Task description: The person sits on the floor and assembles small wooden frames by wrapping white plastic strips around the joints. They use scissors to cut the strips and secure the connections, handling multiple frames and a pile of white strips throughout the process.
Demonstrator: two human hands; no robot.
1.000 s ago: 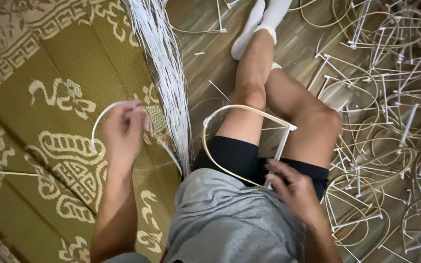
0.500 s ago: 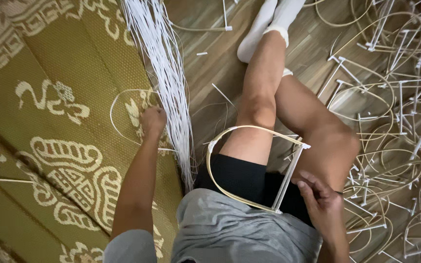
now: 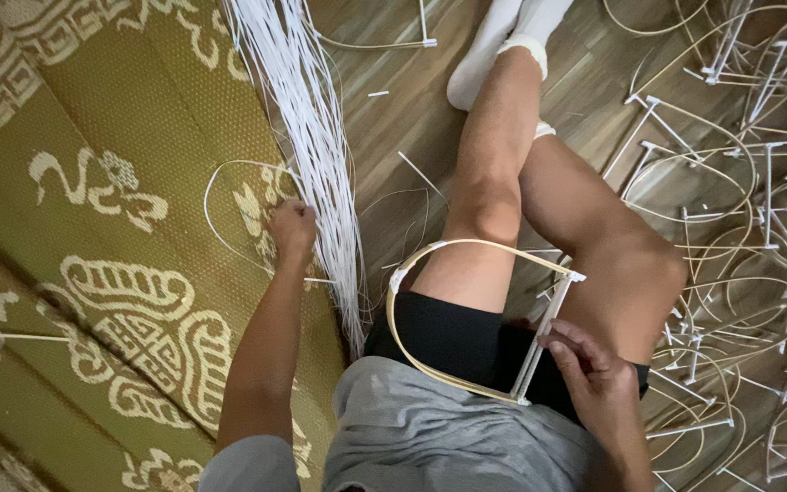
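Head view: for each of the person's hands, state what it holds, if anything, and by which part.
Left hand grips a thin white strand at the loop's end, beside the strand bundle. Right hand holds the arched frame by its straight white bar.

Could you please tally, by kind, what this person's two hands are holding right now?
Bent cane frame with a white crossbar, on the lap, gripped at the bar by the right hand: 1
White strand, looped over the mat, pulled by the left hand: 1
Total: 2
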